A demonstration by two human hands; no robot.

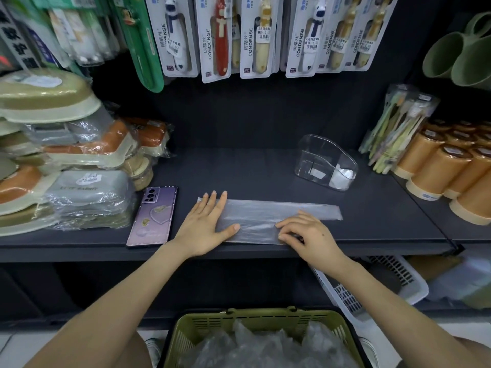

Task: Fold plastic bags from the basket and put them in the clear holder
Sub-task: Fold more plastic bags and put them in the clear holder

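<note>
Fingers (pixel 215 208) of the left hand (pixel 204 231) lie straight, pressing a long, translucent folded plastic bag (pixel 268 215); the right hand (pixel 312 235) pinches its near edge on the dark shop shelf (pixel 239 171), clear holder (pixel 313 155) behind.

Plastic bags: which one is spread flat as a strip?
The plastic bag on the shelf, under the left hand and right hand. Those in the green basket lie crumpled; the one in the clear holder is a small folded bundle.
</note>
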